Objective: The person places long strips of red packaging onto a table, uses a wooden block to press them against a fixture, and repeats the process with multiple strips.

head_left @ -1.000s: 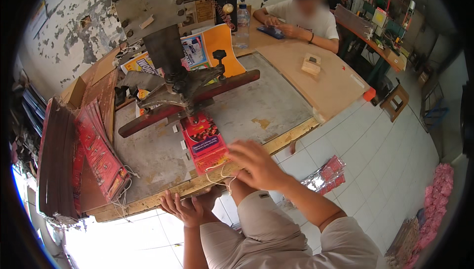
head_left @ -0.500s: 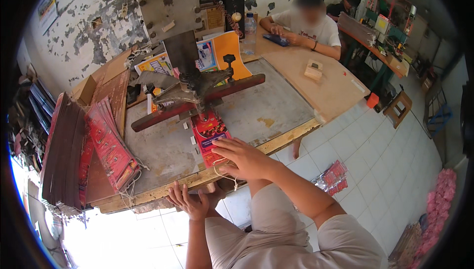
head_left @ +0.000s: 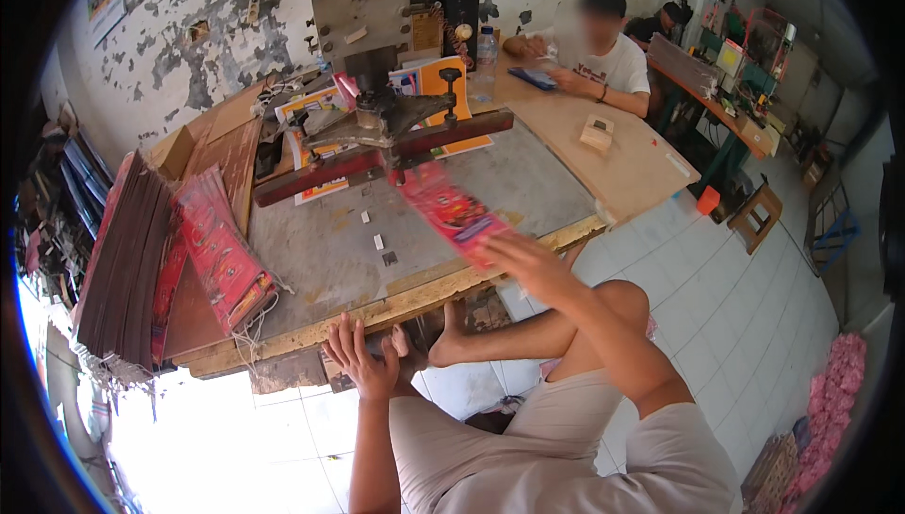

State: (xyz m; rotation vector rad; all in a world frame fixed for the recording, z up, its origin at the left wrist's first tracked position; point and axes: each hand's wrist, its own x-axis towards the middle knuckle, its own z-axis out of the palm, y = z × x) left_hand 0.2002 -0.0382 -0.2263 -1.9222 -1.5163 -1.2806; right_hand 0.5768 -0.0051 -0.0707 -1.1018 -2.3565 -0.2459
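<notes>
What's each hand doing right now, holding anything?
Left hand: open, fingers spread, resting at the worn wooden table edge, holding nothing.
Right hand: holding a blurred red printed paper stack.

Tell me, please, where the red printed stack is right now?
In the head view, the red printed stack sits right of centre, in the right hand, above the table's front edge.

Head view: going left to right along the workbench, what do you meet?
Dark brown stack of sheets → red printed bundle tied with string → left hand at the bench's front edge → red booklet held in the right hand → small wooden block → orange cup.
</notes>
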